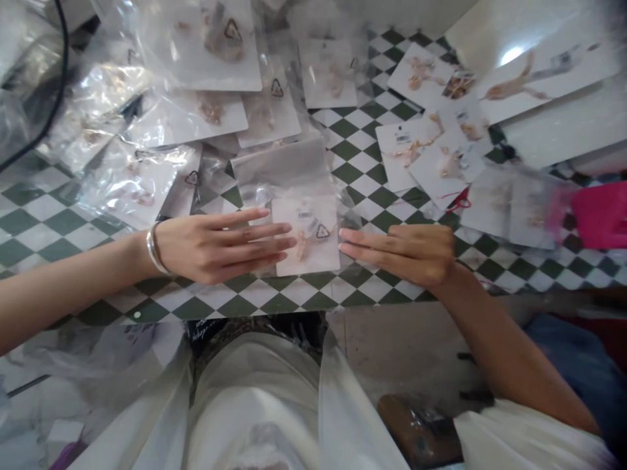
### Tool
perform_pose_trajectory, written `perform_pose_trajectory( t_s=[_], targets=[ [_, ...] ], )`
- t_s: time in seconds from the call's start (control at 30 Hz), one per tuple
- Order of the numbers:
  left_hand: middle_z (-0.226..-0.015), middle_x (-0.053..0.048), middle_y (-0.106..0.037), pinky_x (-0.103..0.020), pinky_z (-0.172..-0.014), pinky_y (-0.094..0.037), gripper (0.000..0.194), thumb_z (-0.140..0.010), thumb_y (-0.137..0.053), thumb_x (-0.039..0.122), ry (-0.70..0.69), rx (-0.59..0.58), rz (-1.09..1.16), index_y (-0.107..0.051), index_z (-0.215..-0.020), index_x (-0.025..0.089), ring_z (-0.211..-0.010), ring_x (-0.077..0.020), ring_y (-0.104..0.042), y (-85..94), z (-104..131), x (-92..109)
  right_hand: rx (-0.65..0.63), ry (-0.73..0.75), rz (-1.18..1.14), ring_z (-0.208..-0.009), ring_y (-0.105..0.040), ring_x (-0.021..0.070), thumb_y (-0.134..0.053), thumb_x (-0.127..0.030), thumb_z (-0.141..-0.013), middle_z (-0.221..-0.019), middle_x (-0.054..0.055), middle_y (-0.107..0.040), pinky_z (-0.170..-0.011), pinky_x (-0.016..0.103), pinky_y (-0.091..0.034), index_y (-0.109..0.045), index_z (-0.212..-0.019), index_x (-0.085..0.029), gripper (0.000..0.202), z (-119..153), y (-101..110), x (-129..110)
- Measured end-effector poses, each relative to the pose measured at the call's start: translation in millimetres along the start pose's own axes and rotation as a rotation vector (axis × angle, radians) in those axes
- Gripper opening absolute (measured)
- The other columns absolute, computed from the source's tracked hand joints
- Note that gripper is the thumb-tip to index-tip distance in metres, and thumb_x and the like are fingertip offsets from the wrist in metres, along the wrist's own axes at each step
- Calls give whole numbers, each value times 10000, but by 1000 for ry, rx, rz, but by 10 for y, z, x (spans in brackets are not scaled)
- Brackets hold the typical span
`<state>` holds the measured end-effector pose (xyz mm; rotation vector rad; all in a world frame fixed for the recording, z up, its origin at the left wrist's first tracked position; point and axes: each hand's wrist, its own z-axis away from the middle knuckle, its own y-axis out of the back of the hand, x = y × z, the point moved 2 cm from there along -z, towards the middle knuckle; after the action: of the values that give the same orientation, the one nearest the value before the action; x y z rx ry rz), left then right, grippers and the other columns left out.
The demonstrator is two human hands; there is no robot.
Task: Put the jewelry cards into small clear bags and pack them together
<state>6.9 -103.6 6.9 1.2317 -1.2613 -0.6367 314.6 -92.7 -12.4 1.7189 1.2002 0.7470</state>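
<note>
A person's two bare hands lay over a table covered in a green-and-white diamond check [279, 303], seen from above. Between them, near the front edge, was a white rectangular card with a gold-and-pink jewellery piece on it [321, 258], inside a clear plastic bag printed with a black triangle [284, 163]. The bag's bare upper part stretched away from the person, beyond the card.

The left hand [210, 251], wearing a smooth silver bangle [155, 249] at the wrist, was open and palm down, its fingers straight and slightly parted, their tips at the card's left side. The right hand [416, 251] was partly open: two fingers pointed straight at the card's right edge, the others folded. Neither hand showed a grip on anything; the thumbs were hidden.

Behind the left hand sat a heap of clear-bagged white jewellery cards [166, 59]. Beyond the right hand lay overlapping white jewellery cards [392, 173], a thin red cord [458, 199] and a bright pink item [600, 215].
</note>
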Motion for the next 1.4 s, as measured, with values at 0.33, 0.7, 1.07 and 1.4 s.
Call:
perform_pose_trajectory(
  t_s=[0.33, 0.7, 1.07, 1.4],
  targets=[
    [-1455, 26, -488, -304, -1190, -426, 552, -971, -446, 76, -101, 96, -51, -432, -1479, 291, -1371, -167, -480, -213, 71, 44, -64, 27, 61, -559, -559, 37, -543, -177, -958, -1202, -69, -673, -556, 206, -445, -653, -1234, -368, 354, 65, -79, 8],
    [-1415, -6, -554, -282, -1149, -475, 518, -952, -479, 49, -157, -38, -278, -522, -1417, 274, -1353, -166, -506, -218, 154, 109, -100, 159, 266, -559, -518, 39, -615, -133, -903, -1318, -68, -605, -482, 226, -412, -627, -1267, -294, 399, 8, -51, -50],
    [-1330, -71, -630, -375, -848, -631, 494, -947, -497, 201, 452, 338, 3, -444, -1437, 235, -1063, -208, -684, 31, 105, -208, -28, -502, -325, -457, -338, 21, -537, -286, -973, -1272, 42, -649, -456, 198, -385, -503, -1413, -314, 442, -188, -201, 397],
    [-1180, -76, -709, -267, -780, -607, 421, -919, -565, 333, 556, 298, 405, -541, -1319, 208, -957, -182, -718, -85, -67, -249, -66, -514, -677, -485, -314, -6, -526, -263, -976, -1104, 51, -665, -470, 158, -330, -628, -1221, -205, 271, -431, -351, 569]
  ],
)
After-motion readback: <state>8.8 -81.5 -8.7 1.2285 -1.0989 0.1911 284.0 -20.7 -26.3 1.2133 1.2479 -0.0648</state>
